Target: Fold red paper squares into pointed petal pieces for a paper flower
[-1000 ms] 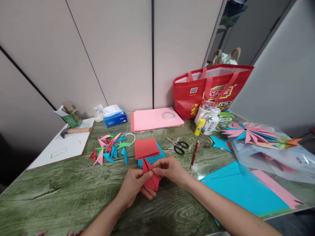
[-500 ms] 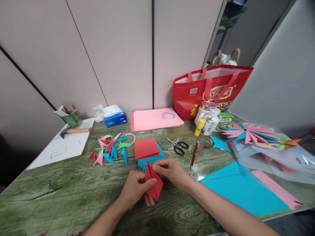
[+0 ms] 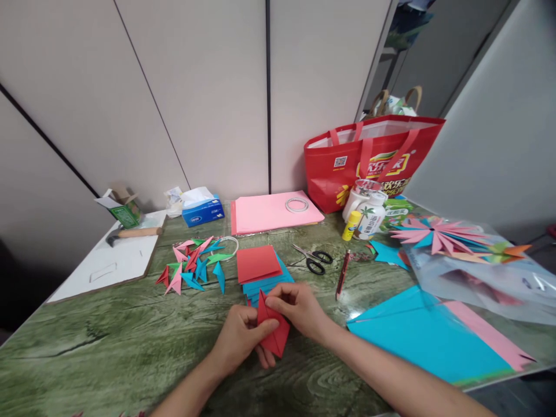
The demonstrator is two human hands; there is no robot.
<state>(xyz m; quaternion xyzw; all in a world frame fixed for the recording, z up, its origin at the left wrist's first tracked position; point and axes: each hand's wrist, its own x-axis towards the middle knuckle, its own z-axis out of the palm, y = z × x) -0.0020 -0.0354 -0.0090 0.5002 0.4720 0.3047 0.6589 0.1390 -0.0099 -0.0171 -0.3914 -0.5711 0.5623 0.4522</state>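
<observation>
The fingers of the left hand (image 3: 238, 337) are closed on one folded red paper (image 3: 277, 341), the thumb laid across its face and the other fingers curled beneath. The fingers of the right hand (image 3: 304, 311) are pinched too, thumb and fingertip on the upper edge near the pointed tip. So the paper sits between both sets of fingers, over the desk (image 3: 174, 341), its point tilted away from the person.

Just beyond the fingers I see two small stacks: red squares (image 3: 257, 263) resting on blue squares (image 3: 266, 285); how many sheets in each, I can't tell. Left of the fingers lies a heap of little folded pieces (image 3: 201, 269), more than a dozen, overlapping too much for an exact count, with one white ring (image 3: 237, 246) at its far side. Beyond the right fingers there's one pair of scissors (image 3: 310, 256), then one pen or pencil (image 3: 343, 275), and farther off one yellow glue stick (image 3: 351, 226) beside one palm-tree bottle (image 3: 371, 217).

Straight out from the fingers, near the wall, one pink paper stack (image 3: 264, 214) carries a second ring (image 3: 297, 211). Well to the fingers' left, one hammer (image 3: 139, 232) lies on one white board (image 3: 117, 260); well to their right, one paper flower (image 3: 434, 236).
</observation>
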